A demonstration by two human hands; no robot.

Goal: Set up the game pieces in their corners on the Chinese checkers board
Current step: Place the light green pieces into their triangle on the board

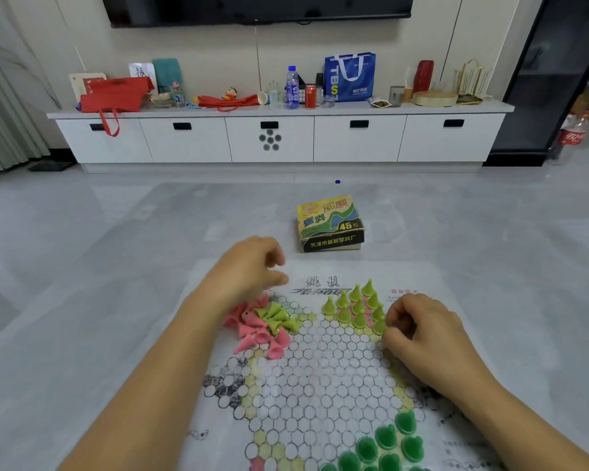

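Observation:
A paper Chinese checkers board (320, 375) lies on the floor before me. Light green cone pieces (357, 305) stand upright in its far right corner. Dark green pieces (385, 443) fill the near right corner. A loose heap of pink pieces (255, 334) and light green pieces (278, 317) lies tipped over on the board's far left. My left hand (249, 273) hovers over that heap with fingers curled; whether it holds a piece is hidden. My right hand (419, 328) pinches a light green piece (380, 326) at the edge of the standing group.
The game's yellow-green box (330, 222) sits just beyond the board. A small blue cap (337, 181) lies farther out on the grey tiled floor. A white TV cabinet (279, 137) with bags, bottles and a can runs along the wall.

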